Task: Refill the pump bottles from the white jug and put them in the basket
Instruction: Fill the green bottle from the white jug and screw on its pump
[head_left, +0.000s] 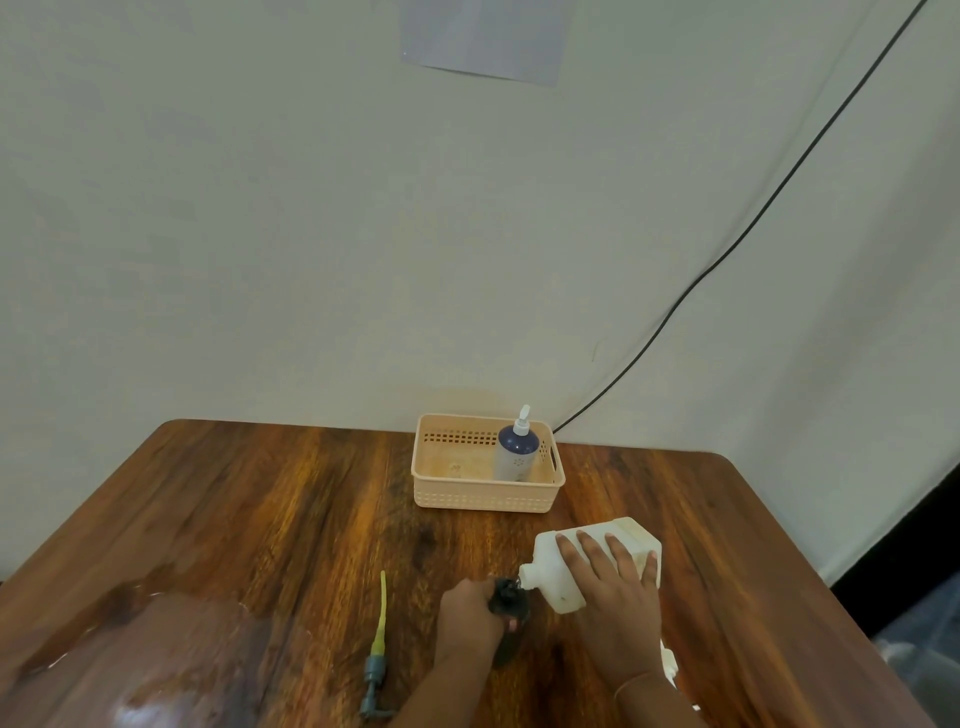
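My right hand (615, 597) grips the white jug (550, 571), tipped over with its spout down-left against the mouth of a dark bottle (506, 603). My left hand (467, 618) is wrapped around that dark bottle, hiding most of it. A grey pump head with a yellowish dip tube (378, 644) lies loose on the table to the left of my hands. A peach basket (483, 499) stands near the wall, and a blue-and-white pump bottle (515, 452) stands upright in its right side.
The wooden table (234, 519) has a glossy wet-looking patch at the front left. A white object (669, 662) peeks out behind my right wrist. A black cable (727, 254) runs down the wall behind the basket.
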